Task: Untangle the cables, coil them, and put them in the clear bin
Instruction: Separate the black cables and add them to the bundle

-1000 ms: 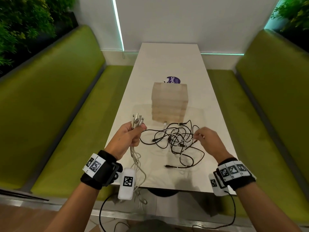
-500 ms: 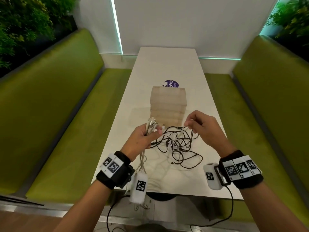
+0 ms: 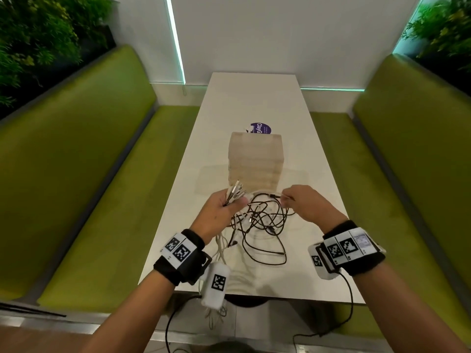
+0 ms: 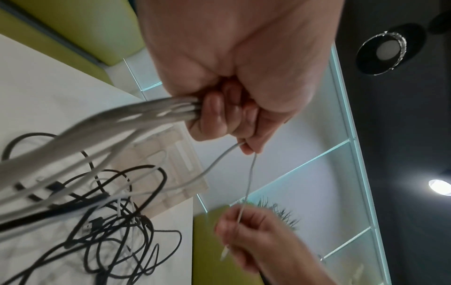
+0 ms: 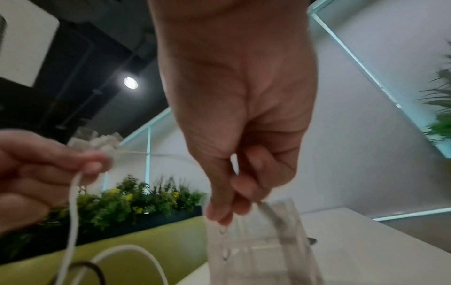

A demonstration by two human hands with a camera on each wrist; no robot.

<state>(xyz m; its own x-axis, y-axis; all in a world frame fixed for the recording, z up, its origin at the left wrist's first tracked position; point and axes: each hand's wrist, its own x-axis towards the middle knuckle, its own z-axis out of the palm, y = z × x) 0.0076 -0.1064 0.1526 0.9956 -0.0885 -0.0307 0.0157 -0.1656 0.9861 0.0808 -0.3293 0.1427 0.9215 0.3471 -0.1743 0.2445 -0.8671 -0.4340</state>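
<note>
My left hand (image 3: 224, 207) grips a bundle of white cables (image 3: 235, 192), plug ends sticking up past the fist; in the left wrist view the white cables (image 4: 102, 125) run out of the closed fingers (image 4: 214, 115). My right hand (image 3: 293, 200) pinches one thin white cable (image 4: 249, 181) stretched between both hands. A tangle of black cables (image 3: 262, 225) lies on the white table (image 3: 254, 103) under the hands. The clear bin (image 3: 255, 161) stands just beyond them, also seen in the right wrist view as the clear bin (image 5: 263, 246).
A purple round sticker (image 3: 260, 128) lies behind the bin. Green bench seats (image 3: 89, 161) flank the table on both sides. White cable loops (image 3: 219, 250) hang over the near table edge. Plants stand at both upper corners.
Both hands have lifted and drawn closer together above the tangle. The right hand moved from the black tangle up to a thin white cable. The left hand kept its bundle.
</note>
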